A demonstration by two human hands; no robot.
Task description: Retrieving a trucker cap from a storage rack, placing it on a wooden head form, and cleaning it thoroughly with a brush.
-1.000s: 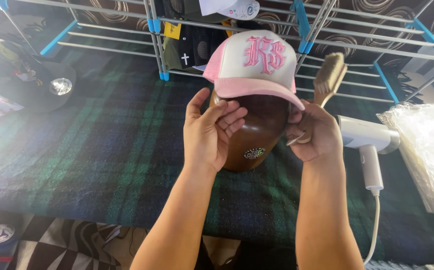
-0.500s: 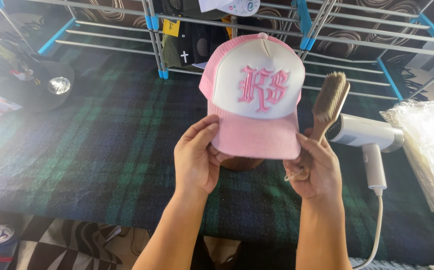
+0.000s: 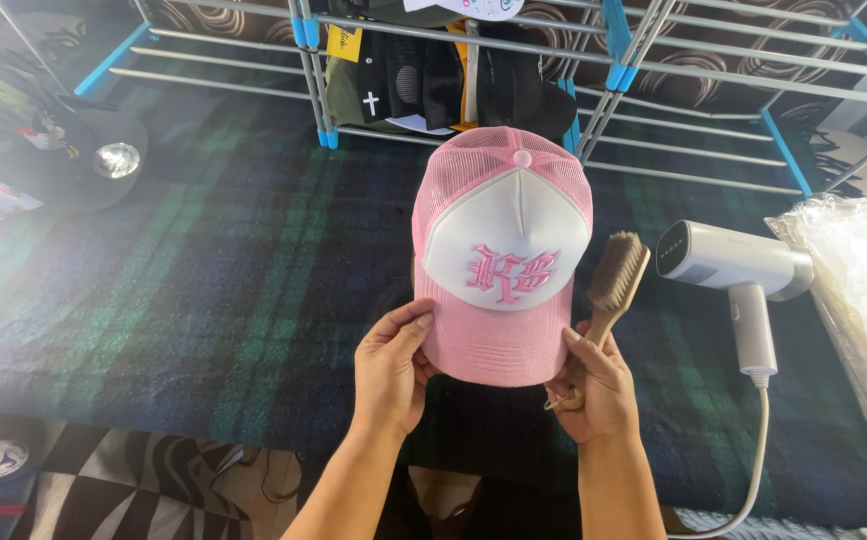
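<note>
While both hands steady the pink-and-white mesh-backed trucker cap with pink embroidered lettering (image 3: 502,262) by its brim, the thing to get right, as I judge it, is keeping the front panel facing up and level so the whole face can be looked over without creasing the foam. The left hand (image 3: 391,372) pinches the brim's left edge, thumb on top and fingers curled beneath, closed firmly on it. The right hand (image 3: 594,388) does double duty: its thumb presses the brim's right corner while the remaining fingers wrap the handle of a wooden brush with pale tan bristles (image 3: 614,285), which sticks up beside the cap. I would keep those bristles off the white panel until the cap is held steady. The cap hangs in the air above a dark green-and-blue tartan cloth (image 3: 204,280), its brim towards the person. Its brim looks like soft stitched fabric, the front smooth and padded, the back an open plastic net with a small button on top. To the right lies a white handheld steamer with a cord (image 3: 739,265), next to crinkled clear plastic wrapping (image 3: 859,290). Behind stands a grey metal rack with blue joints (image 3: 614,60) holding dark caps.
</note>
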